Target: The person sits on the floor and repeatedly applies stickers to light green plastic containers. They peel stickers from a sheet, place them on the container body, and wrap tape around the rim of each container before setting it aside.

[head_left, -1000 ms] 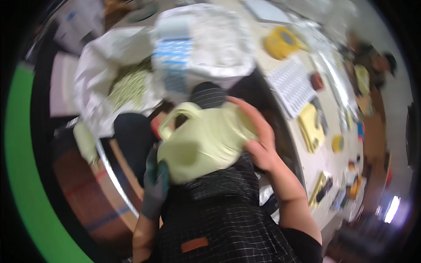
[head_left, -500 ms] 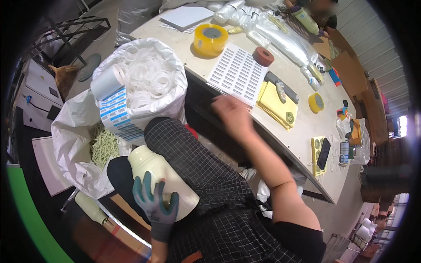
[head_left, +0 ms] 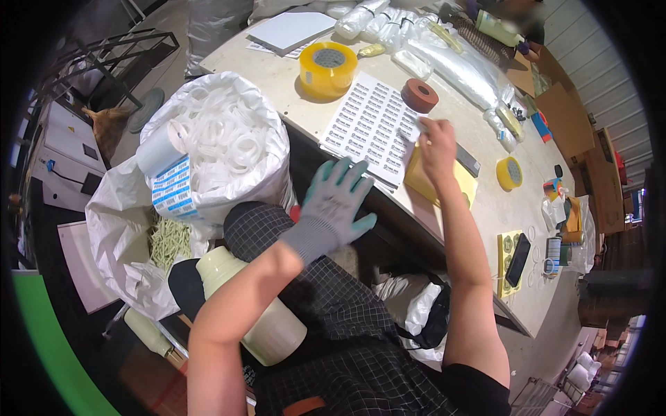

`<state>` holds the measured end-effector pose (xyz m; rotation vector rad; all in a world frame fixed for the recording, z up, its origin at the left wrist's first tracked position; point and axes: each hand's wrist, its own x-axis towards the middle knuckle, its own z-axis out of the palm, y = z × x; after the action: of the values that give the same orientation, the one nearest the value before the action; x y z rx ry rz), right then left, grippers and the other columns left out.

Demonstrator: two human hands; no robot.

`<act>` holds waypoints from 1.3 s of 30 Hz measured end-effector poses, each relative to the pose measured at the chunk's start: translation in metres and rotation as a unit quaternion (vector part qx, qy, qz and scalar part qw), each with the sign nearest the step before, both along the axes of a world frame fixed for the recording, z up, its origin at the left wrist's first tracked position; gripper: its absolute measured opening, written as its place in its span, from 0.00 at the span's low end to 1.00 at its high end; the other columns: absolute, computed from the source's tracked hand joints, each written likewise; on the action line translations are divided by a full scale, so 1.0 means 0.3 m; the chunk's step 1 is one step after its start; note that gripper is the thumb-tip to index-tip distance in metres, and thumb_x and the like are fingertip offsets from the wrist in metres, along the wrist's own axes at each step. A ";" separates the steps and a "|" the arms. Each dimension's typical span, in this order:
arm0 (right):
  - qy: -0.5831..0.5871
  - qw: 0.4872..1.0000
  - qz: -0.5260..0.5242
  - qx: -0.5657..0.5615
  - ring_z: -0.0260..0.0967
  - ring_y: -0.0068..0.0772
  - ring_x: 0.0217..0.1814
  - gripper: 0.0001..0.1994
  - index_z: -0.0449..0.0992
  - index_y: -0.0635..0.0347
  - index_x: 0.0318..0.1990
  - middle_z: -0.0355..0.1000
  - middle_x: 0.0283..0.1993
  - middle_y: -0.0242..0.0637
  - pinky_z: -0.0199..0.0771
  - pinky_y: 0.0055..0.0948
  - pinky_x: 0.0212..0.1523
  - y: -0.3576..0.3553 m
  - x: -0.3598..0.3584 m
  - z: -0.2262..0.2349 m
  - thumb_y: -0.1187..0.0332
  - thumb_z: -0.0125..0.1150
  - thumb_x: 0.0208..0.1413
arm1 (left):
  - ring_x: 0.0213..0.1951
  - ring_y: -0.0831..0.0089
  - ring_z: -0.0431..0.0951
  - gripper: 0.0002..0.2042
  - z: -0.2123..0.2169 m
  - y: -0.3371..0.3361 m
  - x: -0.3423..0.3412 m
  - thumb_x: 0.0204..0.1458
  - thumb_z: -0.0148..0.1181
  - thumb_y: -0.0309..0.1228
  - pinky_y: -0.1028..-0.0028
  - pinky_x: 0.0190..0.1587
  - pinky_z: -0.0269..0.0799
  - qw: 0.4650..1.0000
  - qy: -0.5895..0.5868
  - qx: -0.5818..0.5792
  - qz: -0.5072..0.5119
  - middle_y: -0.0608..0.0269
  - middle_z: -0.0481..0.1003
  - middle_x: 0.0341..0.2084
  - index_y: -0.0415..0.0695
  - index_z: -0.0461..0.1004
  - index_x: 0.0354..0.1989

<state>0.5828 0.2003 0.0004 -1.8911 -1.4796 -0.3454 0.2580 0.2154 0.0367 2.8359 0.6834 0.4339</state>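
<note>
My left hand [head_left: 335, 206], in a grey glove with green fingertips, is open with fingers spread at the table's edge. Its fingertips reach the near edge of a stack of white label sheets [head_left: 371, 125]. At the right edge of those sheets, the bare fingers of my right hand [head_left: 438, 145] are closed in a pinch; what they hold, if anything, is too small to make out. A pale cream plastic bottle [head_left: 274, 333] lies across my lap, partly hidden behind my left forearm. Just beyond my right hand is a brown-red tape roll [head_left: 420, 96].
A yellow folded cloth [head_left: 423, 182] lies below my right hand. Beyond the labels stands a wide yellow tape roll [head_left: 327, 69]. On my left are a white sack of clear rings [head_left: 229, 139] and another of pale green sticks [head_left: 168, 238]. A co-worker's hand [head_left: 531, 52] shows at the back.
My left hand has let go of the bottle and moved up to the label sheets. My right hand has gone right, to the sheets' right edge. The bottle now rests unheld on my lap.
</note>
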 end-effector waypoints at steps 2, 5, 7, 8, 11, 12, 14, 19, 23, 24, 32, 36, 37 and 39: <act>-0.015 0.999 0.045 0.015 0.76 0.53 0.57 0.19 0.83 0.57 0.55 0.76 0.53 0.45 0.79 0.45 0.57 0.128 -0.086 -0.008 0.80 0.65 0.55 | 0.83 0.49 0.53 0.43 -0.112 0.058 0.143 0.63 0.58 0.63 0.44 0.84 0.41 0.999 0.049 0.003 0.007 0.51 0.59 0.81 0.48 0.63 0.80; -0.050 0.994 0.094 -0.009 0.74 0.55 0.58 0.19 0.82 0.56 0.54 0.76 0.54 0.45 0.79 0.47 0.59 0.234 -0.116 -0.077 0.80 0.67 0.54 | 0.84 0.49 0.49 0.45 -0.228 0.099 0.253 0.62 0.59 0.64 0.43 0.85 0.37 0.996 0.085 -0.029 0.004 0.54 0.53 0.84 0.50 0.59 0.83; -0.044 0.995 0.076 -0.041 0.74 0.55 0.58 0.18 0.82 0.55 0.54 0.77 0.53 0.45 0.79 0.47 0.59 0.260 -0.111 -0.102 0.78 0.68 0.55 | 0.85 0.49 0.48 0.46 -0.261 0.095 0.256 0.62 0.60 0.63 0.43 0.85 0.37 0.996 0.089 -0.009 -0.002 0.55 0.52 0.85 0.51 0.59 0.83; -0.040 0.995 0.071 -0.057 0.74 0.55 0.58 0.18 0.82 0.54 0.54 0.77 0.53 0.45 0.79 0.48 0.59 0.279 -0.121 -0.106 0.77 0.68 0.55 | 0.85 0.50 0.48 0.46 -0.265 0.096 0.248 0.62 0.61 0.62 0.43 0.85 0.36 0.996 0.091 0.001 -0.001 0.55 0.52 0.85 0.51 0.59 0.84; -0.001 0.994 0.013 -0.104 0.75 0.54 0.58 0.15 0.84 0.54 0.54 0.78 0.51 0.44 0.78 0.48 0.59 0.336 -0.132 -0.094 0.71 0.71 0.59 | 0.85 0.49 0.47 0.46 -0.281 0.099 0.239 0.61 0.62 0.61 0.41 0.85 0.36 0.997 0.077 0.006 0.002 0.56 0.52 0.85 0.52 0.59 0.84; 0.006 0.994 0.004 -0.108 0.75 0.54 0.58 0.15 0.85 0.54 0.54 0.78 0.51 0.44 0.78 0.48 0.59 0.360 -0.131 -0.097 0.70 0.72 0.60 | 0.85 0.49 0.48 0.45 -0.283 0.098 0.236 0.61 0.62 0.61 0.41 0.85 0.36 0.997 0.076 0.008 0.003 0.55 0.52 0.85 0.52 0.59 0.84; -0.001 0.996 0.022 -0.087 0.75 0.51 0.57 0.13 0.88 0.53 0.52 0.79 0.51 0.41 0.79 0.46 0.59 0.400 -0.116 -0.103 0.66 0.71 0.60 | 0.85 0.49 0.48 0.45 -0.277 0.099 0.238 0.61 0.63 0.59 0.42 0.85 0.36 0.998 0.064 -0.003 0.000 0.55 0.53 0.85 0.51 0.59 0.84; 0.010 0.997 0.003 -0.071 0.75 0.51 0.56 0.12 0.90 0.54 0.48 0.80 0.50 0.41 0.79 0.45 0.58 0.441 -0.117 -0.123 0.65 0.69 0.60 | 0.85 0.49 0.48 0.44 -0.263 0.101 0.240 0.61 0.64 0.57 0.42 0.85 0.36 0.998 0.063 -0.019 -0.005 0.54 0.54 0.84 0.50 0.60 0.83; 0.006 0.996 -0.014 -0.084 0.76 0.53 0.55 0.12 0.90 0.56 0.48 0.81 0.49 0.44 0.79 0.46 0.58 0.463 -0.121 -0.114 0.64 0.68 0.62 | 0.85 0.49 0.47 0.44 -0.257 0.107 0.237 0.62 0.64 0.57 0.43 0.85 0.35 0.997 0.076 -0.024 -0.006 0.54 0.53 0.84 0.50 0.60 0.83; 0.006 0.996 -0.015 -0.087 0.76 0.54 0.54 0.12 0.90 0.57 0.48 0.81 0.48 0.46 0.78 0.47 0.58 0.464 -0.131 -0.114 0.63 0.68 0.63 | 0.85 0.49 0.47 0.44 -0.256 0.106 0.234 0.62 0.64 0.57 0.43 0.85 0.35 0.996 0.081 -0.029 -0.005 0.54 0.53 0.84 0.49 0.60 0.83; -0.007 0.991 -0.035 -0.128 0.75 0.53 0.55 0.17 0.89 0.50 0.58 0.79 0.53 0.46 0.78 0.48 0.60 0.477 -0.108 -0.108 0.63 0.63 0.64 | 0.84 0.50 0.49 0.44 -0.272 0.097 0.256 0.59 0.65 0.59 0.40 0.84 0.38 0.998 0.060 -0.020 -0.009 0.53 0.56 0.83 0.49 0.64 0.80; 0.161 0.982 -0.003 0.097 0.76 0.48 0.52 0.16 0.88 0.54 0.59 0.77 0.50 0.46 0.77 0.43 0.57 0.491 -0.022 -0.104 0.67 0.64 0.67 | 0.84 0.50 0.50 0.43 -0.228 0.097 0.258 0.59 0.65 0.59 0.42 0.84 0.37 0.996 0.081 -0.023 -0.015 0.53 0.57 0.82 0.48 0.66 0.79; 0.199 0.976 0.040 0.081 0.76 0.41 0.50 0.17 0.87 0.54 0.62 0.75 0.49 0.43 0.76 0.36 0.55 0.469 -0.107 -0.056 0.70 0.63 0.69 | 0.84 0.50 0.49 0.42 -0.176 0.112 0.240 0.60 0.65 0.59 0.43 0.85 0.37 0.991 0.124 -0.046 -0.008 0.53 0.56 0.83 0.48 0.66 0.79; 0.205 0.969 0.128 0.061 0.72 0.31 0.49 0.17 0.86 0.54 0.64 0.73 0.48 0.38 0.73 0.27 0.53 0.378 -0.237 0.014 0.74 0.62 0.71 | 0.78 0.52 0.63 0.37 -0.178 0.106 0.215 0.61 0.65 0.58 0.45 0.82 0.44 0.993 0.106 0.049 0.011 0.53 0.68 0.77 0.48 0.75 0.74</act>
<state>0.5116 0.3137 0.0046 -1.5370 -1.3602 0.0727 0.3226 0.2472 -0.0166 2.9997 0.7507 0.1748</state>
